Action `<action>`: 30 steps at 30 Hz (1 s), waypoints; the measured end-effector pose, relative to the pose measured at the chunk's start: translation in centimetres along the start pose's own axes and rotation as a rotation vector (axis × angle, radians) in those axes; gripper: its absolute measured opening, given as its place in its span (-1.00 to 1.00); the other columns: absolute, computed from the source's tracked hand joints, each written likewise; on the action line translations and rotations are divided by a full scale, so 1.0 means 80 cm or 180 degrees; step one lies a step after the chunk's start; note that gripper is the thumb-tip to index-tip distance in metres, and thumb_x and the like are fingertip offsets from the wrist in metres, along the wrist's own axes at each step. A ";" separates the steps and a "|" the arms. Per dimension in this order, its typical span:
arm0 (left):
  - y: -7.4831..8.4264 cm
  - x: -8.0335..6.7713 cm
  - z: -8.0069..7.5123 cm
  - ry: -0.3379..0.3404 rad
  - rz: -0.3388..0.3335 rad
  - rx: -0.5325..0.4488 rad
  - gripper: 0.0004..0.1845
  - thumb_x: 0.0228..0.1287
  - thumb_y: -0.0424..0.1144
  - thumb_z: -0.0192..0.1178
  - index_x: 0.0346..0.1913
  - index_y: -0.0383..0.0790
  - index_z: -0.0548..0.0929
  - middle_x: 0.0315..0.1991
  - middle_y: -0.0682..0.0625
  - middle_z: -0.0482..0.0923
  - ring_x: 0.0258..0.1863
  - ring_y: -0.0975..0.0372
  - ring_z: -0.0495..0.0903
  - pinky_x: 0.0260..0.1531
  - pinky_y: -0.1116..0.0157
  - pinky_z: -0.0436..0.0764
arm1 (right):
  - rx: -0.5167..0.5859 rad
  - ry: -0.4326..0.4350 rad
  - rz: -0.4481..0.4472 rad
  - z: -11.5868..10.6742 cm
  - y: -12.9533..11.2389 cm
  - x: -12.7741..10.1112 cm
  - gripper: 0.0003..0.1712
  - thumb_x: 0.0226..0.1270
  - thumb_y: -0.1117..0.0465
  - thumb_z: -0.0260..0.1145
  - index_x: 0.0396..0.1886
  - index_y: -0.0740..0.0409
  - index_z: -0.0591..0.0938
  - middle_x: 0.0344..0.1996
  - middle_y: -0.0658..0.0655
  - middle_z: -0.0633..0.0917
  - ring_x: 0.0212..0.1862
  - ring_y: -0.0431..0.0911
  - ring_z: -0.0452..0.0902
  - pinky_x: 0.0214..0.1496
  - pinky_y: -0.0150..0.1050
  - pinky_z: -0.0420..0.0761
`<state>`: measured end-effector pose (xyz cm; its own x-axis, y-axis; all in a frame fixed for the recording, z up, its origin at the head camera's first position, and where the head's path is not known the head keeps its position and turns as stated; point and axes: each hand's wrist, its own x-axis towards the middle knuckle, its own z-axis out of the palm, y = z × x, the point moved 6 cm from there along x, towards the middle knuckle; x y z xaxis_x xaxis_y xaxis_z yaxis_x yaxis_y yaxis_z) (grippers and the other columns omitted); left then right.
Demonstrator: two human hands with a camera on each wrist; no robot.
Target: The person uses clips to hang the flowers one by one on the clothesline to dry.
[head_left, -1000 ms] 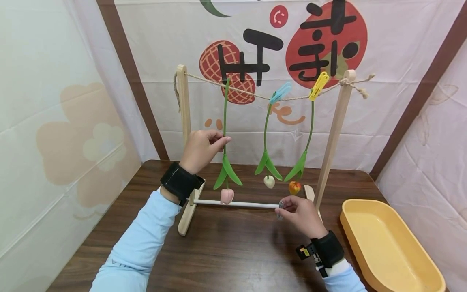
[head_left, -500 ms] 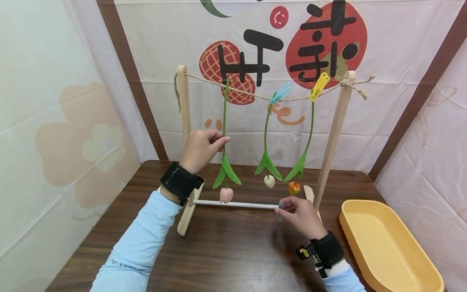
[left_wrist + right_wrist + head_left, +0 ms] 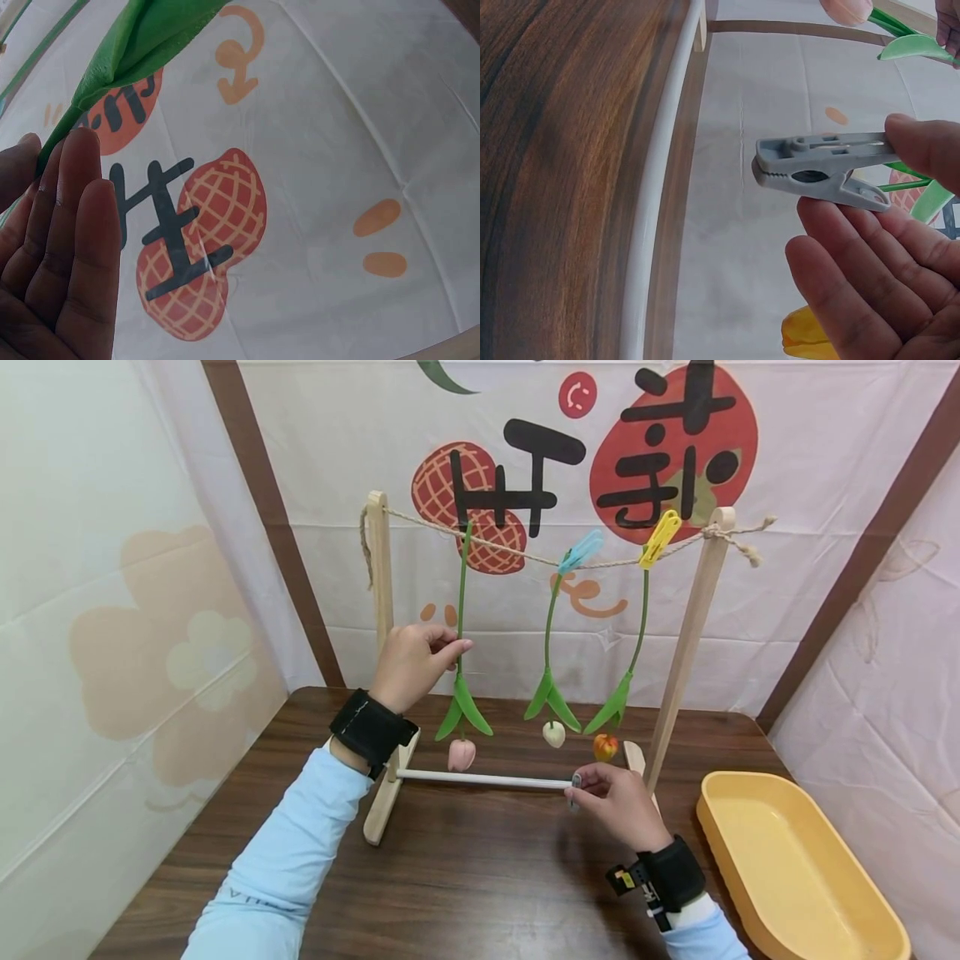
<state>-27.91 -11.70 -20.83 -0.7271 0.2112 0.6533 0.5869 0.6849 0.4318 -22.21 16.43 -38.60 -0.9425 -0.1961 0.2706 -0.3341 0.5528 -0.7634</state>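
Observation:
A wooden rack (image 3: 693, 635) stands on the table with a twine line (image 3: 525, 557) strung between its posts. Three artificial tulips hang head down from it. My left hand (image 3: 414, 662) pinches the green stem (image 3: 461, 602) of the left one, whose pink bud (image 3: 461, 754) hangs just above the white crossbar (image 3: 483, 779). That stem (image 3: 127, 56) runs past my fingertips in the left wrist view. A blue clothespin (image 3: 581, 552) holds the middle tulip, a yellow clothespin (image 3: 657, 537) the right one. My right hand (image 3: 617, 800) holds a grey clothespin (image 3: 821, 169) near the crossbar's right end.
A yellow oval tray (image 3: 795, 868) lies on the dark wooden table (image 3: 465, 885) at the right. A white cloth backdrop with printed fruit and black characters (image 3: 645, 452) hangs behind the rack. Cloth walls close in on both sides.
The left tulip has risen slightly with my left hand; its pink bud now hangs a little higher above the crossbar. My right hand has stayed in place.

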 end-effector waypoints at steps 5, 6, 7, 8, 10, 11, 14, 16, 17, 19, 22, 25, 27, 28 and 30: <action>-0.001 0.003 0.001 0.0002 0.0012 0.0006 -0.78 0.28 -0.15 0.33 -0.36 -0.27 0.75 -0.62 0.04 0.60 -0.62 0.30 0.55 -0.58 0.28 0.43 | 0.0002 0.0030 -0.0039 -0.004 -0.004 0.000 -0.80 0.17 0.17 0.49 -0.28 0.15 0.69 -0.45 -0.05 0.66 -0.41 -0.19 0.57 -0.37 -0.30 0.57; -0.002 0.003 0.001 0.0002 0.0016 0.0003 -0.78 0.28 -0.15 0.32 -0.36 -0.27 0.76 -0.62 0.04 0.60 -0.62 0.29 0.55 -0.58 0.28 0.43 | 0.0003 0.0022 -0.0038 -0.004 -0.005 0.000 -0.80 0.18 0.17 0.49 -0.28 0.15 0.68 -0.44 -0.05 0.66 -0.41 -0.19 0.56 -0.36 -0.30 0.57; -0.002 0.003 0.001 -0.0002 0.0017 0.0004 -0.78 0.28 -0.15 0.32 -0.36 -0.27 0.75 -0.62 0.04 0.60 -0.62 0.29 0.54 -0.58 0.28 0.43 | 0.0011 0.0006 -0.0036 -0.005 -0.006 0.000 -0.80 0.18 0.17 0.48 -0.27 0.16 0.68 -0.44 -0.04 0.66 -0.40 -0.19 0.56 -0.36 -0.30 0.57; -0.003 0.003 0.002 -0.0007 0.0014 0.0007 -0.78 0.29 -0.15 0.32 -0.36 -0.27 0.75 -0.62 0.04 0.59 -0.62 0.29 0.54 -0.58 0.28 0.42 | 0.0012 -0.0004 -0.0037 -0.006 -0.008 0.000 -0.80 0.19 0.17 0.48 -0.26 0.16 0.68 -0.43 -0.04 0.66 -0.40 -0.19 0.56 -0.35 -0.29 0.57; -0.005 0.003 0.003 -0.0019 0.0002 0.0013 -0.78 0.29 -0.15 0.32 -0.37 -0.26 0.75 -0.62 0.05 0.59 -0.62 0.29 0.54 -0.58 0.28 0.41 | 0.0011 -0.0026 -0.0054 -0.007 -0.011 0.002 -0.79 0.20 0.17 0.47 -0.24 0.16 0.68 -0.42 -0.04 0.67 -0.38 -0.19 0.57 -0.33 -0.29 0.58; -0.005 0.003 0.003 -0.0024 -0.0004 0.0016 -0.78 0.29 -0.15 0.32 -0.37 -0.26 0.75 -0.62 0.05 0.59 -0.62 0.29 0.53 -0.58 0.28 0.41 | 0.0020 -0.0034 -0.0081 -0.008 -0.015 0.003 -0.79 0.21 0.17 0.46 -0.23 0.17 0.68 -0.41 -0.04 0.67 -0.37 -0.19 0.58 -0.32 -0.28 0.58; -0.008 0.004 0.004 -0.0031 -0.0015 0.0033 -0.78 0.30 -0.14 0.31 -0.38 -0.25 0.75 -0.63 0.05 0.58 -0.62 0.28 0.52 -0.58 0.27 0.40 | 0.0027 -0.0015 -0.0222 -0.013 -0.028 0.007 -0.79 0.23 0.18 0.45 -0.20 0.17 0.68 -0.39 -0.04 0.68 -0.36 -0.21 0.60 -0.31 -0.29 0.60; -0.008 0.004 0.005 -0.0035 -0.0018 0.0043 -0.77 0.30 -0.13 0.30 -0.38 -0.24 0.74 -0.63 0.05 0.58 -0.62 0.28 0.51 -0.58 0.27 0.39 | 0.0034 0.0018 -0.0358 -0.017 -0.039 0.010 -0.79 0.23 0.20 0.45 -0.19 0.19 0.68 -0.38 -0.04 0.69 -0.37 -0.22 0.61 -0.32 -0.29 0.61; -0.008 0.005 0.005 -0.0035 -0.0017 0.0047 -0.77 0.31 -0.13 0.30 -0.38 -0.24 0.74 -0.63 0.06 0.57 -0.62 0.28 0.50 -0.58 0.27 0.38 | 0.0041 0.0032 -0.0447 -0.018 -0.045 0.011 -0.79 0.23 0.21 0.45 -0.19 0.20 0.68 -0.38 -0.04 0.69 -0.37 -0.22 0.62 -0.32 -0.28 0.61; -0.008 0.005 0.005 -0.0034 -0.0018 0.0047 -0.77 0.31 -0.12 0.30 -0.38 -0.23 0.74 -0.63 0.06 0.57 -0.62 0.28 0.50 -0.57 0.27 0.38 | 0.0040 0.0076 -0.0601 -0.021 -0.058 0.014 -0.78 0.22 0.22 0.45 -0.17 0.22 0.68 -0.38 -0.04 0.70 -0.39 -0.23 0.62 -0.34 -0.29 0.61; -0.007 0.005 0.005 -0.0026 -0.0016 0.0041 -0.76 0.31 -0.13 0.30 -0.40 -0.23 0.73 -0.64 0.05 0.57 -0.63 0.27 0.50 -0.58 0.27 0.37 | 0.0096 0.0146 -0.0810 -0.025 -0.078 0.019 -0.76 0.23 0.24 0.44 -0.15 0.25 0.68 -0.37 -0.03 0.70 -0.38 -0.23 0.63 -0.35 -0.29 0.62; -0.005 0.006 0.005 -0.0013 -0.0004 0.0038 -0.76 0.30 -0.13 0.31 -0.42 -0.24 0.72 -0.64 0.05 0.57 -0.64 0.26 0.50 -0.59 0.27 0.36 | 0.0161 0.0269 -0.1026 -0.031 -0.099 0.024 -0.76 0.24 0.26 0.43 -0.13 0.25 0.67 -0.35 -0.02 0.71 -0.34 -0.22 0.64 -0.33 -0.30 0.62; -0.004 0.006 0.004 -0.0003 -0.0001 0.0039 -0.75 0.30 -0.13 0.31 -0.43 -0.24 0.72 -0.65 0.05 0.56 -0.65 0.26 0.49 -0.60 0.27 0.36 | 0.0191 0.0373 -0.1200 -0.036 -0.116 0.027 -0.77 0.24 0.29 0.43 -0.13 0.25 0.67 -0.34 0.00 0.71 -0.32 -0.20 0.65 -0.33 -0.29 0.63; -0.004 0.006 0.004 0.0004 0.0006 0.0037 -0.75 0.29 -0.13 0.31 -0.43 -0.24 0.72 -0.65 0.06 0.56 -0.65 0.26 0.49 -0.60 0.27 0.36 | 0.0198 0.0430 -0.1294 -0.039 -0.125 0.029 -0.78 0.23 0.30 0.43 -0.13 0.25 0.67 -0.33 0.01 0.72 -0.31 -0.19 0.65 -0.32 -0.28 0.63; -0.003 0.006 0.004 0.0021 0.0015 0.0034 -0.75 0.29 -0.13 0.32 -0.43 -0.24 0.72 -0.66 0.06 0.56 -0.65 0.27 0.49 -0.60 0.28 0.37 | 0.0191 0.0553 -0.1490 -0.044 -0.142 0.032 -0.79 0.22 0.33 0.43 -0.14 0.24 0.68 -0.34 0.01 0.72 -0.31 -0.18 0.65 -0.34 -0.29 0.62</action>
<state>-28.52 -11.56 -20.85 -0.7220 0.2099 0.6593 0.5864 0.6913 0.4221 -20.85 12.52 -27.15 -0.6794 -0.2714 0.6818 -0.7253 0.3893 -0.5678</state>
